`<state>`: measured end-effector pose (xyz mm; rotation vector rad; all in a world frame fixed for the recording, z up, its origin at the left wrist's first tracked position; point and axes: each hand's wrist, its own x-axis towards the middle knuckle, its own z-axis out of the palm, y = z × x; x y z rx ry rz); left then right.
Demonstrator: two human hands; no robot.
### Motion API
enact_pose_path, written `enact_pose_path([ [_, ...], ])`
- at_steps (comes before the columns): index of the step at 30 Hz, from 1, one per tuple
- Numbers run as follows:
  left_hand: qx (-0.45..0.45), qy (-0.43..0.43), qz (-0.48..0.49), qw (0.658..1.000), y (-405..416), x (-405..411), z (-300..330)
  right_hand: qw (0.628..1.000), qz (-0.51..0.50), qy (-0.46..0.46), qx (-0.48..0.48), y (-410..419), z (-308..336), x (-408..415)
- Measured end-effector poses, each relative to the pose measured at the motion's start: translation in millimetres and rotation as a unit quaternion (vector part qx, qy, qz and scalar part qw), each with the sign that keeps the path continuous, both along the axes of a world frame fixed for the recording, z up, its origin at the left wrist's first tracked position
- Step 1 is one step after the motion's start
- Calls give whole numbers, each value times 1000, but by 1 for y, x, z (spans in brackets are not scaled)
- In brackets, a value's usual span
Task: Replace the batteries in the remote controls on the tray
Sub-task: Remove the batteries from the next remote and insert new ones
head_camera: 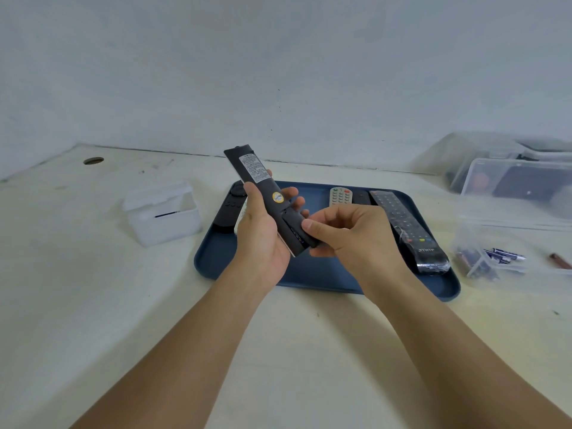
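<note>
Above the blue tray (253, 267), the left hand (260, 233) grips a black remote (263, 193) pointing toward eleven o'clock while the right hand (349, 236) pinches its lower end.

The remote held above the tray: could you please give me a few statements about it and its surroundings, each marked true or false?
1. The left hand holds the black remote with its back side up. True.
2. The right hand rests flat on the table. False: its fingers pinch the remote's lower end, at the battery compartment.
3. The tray is blue. True.
4. No remote lies on the tray. False: several do, including a long black remote and a light grey remote.
5. The white box stands to the left of the tray. True.
</note>
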<state>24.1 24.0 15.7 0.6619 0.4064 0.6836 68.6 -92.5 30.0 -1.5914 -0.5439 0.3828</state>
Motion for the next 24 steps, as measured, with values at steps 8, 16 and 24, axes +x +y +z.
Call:
enact_pose_path([
  [8,55,37,-45,997,-8,-8,5,998,-3,22,-65,-1,-3,2],
  [16,67,18,-75,995,-13,-15,11,966,129,222,-26,-5,4,-1],
  [24,72,47,-74,994,-2,-14,11,956,180,233,-8,-9,7,7],
])
